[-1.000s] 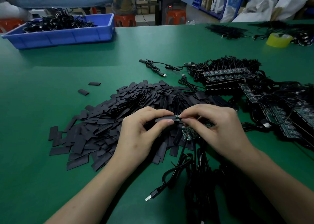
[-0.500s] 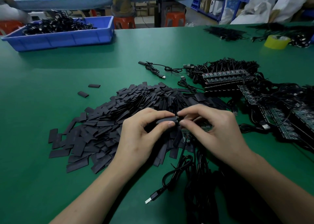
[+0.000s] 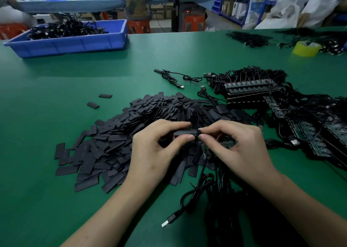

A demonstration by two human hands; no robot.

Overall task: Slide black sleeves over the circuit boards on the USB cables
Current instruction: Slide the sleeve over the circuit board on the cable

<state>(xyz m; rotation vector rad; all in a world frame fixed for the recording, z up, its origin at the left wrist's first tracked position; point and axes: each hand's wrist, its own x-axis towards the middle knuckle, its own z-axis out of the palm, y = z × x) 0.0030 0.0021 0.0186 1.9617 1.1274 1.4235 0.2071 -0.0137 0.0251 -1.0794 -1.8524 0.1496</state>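
Black sleeve (image 3: 185, 133) is held level above the near edge of the sleeve pile (image 3: 116, 138), between the two hands at the middle of the green table (image 3: 56, 199). The left hand (image 3: 155, 149) pinches the sleeve between thumb and curled forefinger. The right hand (image 3: 238, 147) meets it at the sleeve's right end, thumb and forefinger pinched together there; what they grip is hidden by the fingertips. A green circuit board (image 3: 206, 150) shows just below the right thumb, and black cables run from it toward the near edge, one ending in a USB plug (image 3: 168, 222) lying on the table. To the right lie stacked boards with cables (image 3: 249, 87). Two loose sleeves (image 3: 93, 105) lie apart to the far left of the pile. Far left stands a blue bin (image 3: 75, 44) with black cables in it; far right, a yellow tape roll (image 3: 307, 48).
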